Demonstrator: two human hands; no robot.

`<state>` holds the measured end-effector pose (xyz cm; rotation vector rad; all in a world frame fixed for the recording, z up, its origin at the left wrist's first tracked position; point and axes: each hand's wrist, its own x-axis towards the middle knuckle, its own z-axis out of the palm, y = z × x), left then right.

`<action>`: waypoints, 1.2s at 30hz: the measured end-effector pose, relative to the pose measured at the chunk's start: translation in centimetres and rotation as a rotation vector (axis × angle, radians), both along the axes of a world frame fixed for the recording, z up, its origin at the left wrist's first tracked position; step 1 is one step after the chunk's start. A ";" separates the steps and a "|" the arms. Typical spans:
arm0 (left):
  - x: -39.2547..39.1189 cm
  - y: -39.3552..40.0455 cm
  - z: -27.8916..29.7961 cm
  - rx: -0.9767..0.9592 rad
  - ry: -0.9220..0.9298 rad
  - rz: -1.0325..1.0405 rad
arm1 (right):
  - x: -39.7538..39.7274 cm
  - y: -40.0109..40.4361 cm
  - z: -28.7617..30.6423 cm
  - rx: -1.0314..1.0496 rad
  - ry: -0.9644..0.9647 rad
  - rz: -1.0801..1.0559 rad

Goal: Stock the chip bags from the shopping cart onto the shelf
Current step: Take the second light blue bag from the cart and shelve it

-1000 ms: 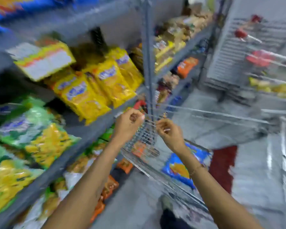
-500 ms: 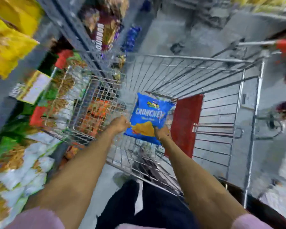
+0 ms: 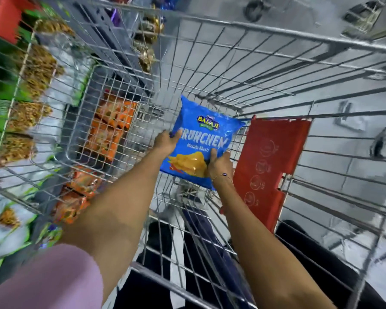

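Blue chip bag (image 3: 201, 139) higher in cart (image 3: 276, 47)

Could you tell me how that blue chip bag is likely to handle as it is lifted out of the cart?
The blue chip bag looks puffed, so probably light. Its glossy film may be slippery; both hands hold its edges. Squeezing could crush the chips.

Both arms reach forward and down, hands closed on something held between them

Left hand (image 3: 166, 142) grips from the left side, fingers curled, thumb on top; right hand (image 3: 220, 163) clasps the lower right corner, a thin bracelet at its wrist; forearms bare, pale pink sleeves at the upper arms.
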<state>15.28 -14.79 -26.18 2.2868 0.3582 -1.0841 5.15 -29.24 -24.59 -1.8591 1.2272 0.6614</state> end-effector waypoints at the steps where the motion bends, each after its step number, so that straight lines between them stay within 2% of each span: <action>1: -0.1 0.0 -0.4 -0.005 -0.026 0.029 | 0.2 0.0 -0.2 0.001 0.006 -0.008; 7: 0.1 1.4 -0.9 -0.009 -0.062 0.119 | 1.1 -0.2 -1.1 0.117 -0.053 -0.052; 16: -1.0 4.0 1.4 -0.177 -0.026 0.190 | 0.2 -1.1 -0.4 0.417 -0.200 -0.181; 21: -0.3 5.8 5.8 -0.222 -0.068 0.223 | 0.7 -0.2 3.0 0.383 -0.362 -0.121; 25: 0.9 8.5 11.7 -0.307 -0.235 0.301 | 2.5 1.6 7.9 0.422 -0.466 -0.039; 28: 1.2 10.9 17.1 -0.310 -0.399 0.307 | 4.4 3.2 12.9 0.476 -0.643 -0.031; 32: 0.4 14.8 25.5 -0.281 -0.673 0.381 | 7.1 6.0 21.4 0.537 -0.869 0.077; 36: -0.9 17.6 35.9 -0.368 -0.970 0.448 | 9.1 9.1 31.3 0.562 -1.082 0.170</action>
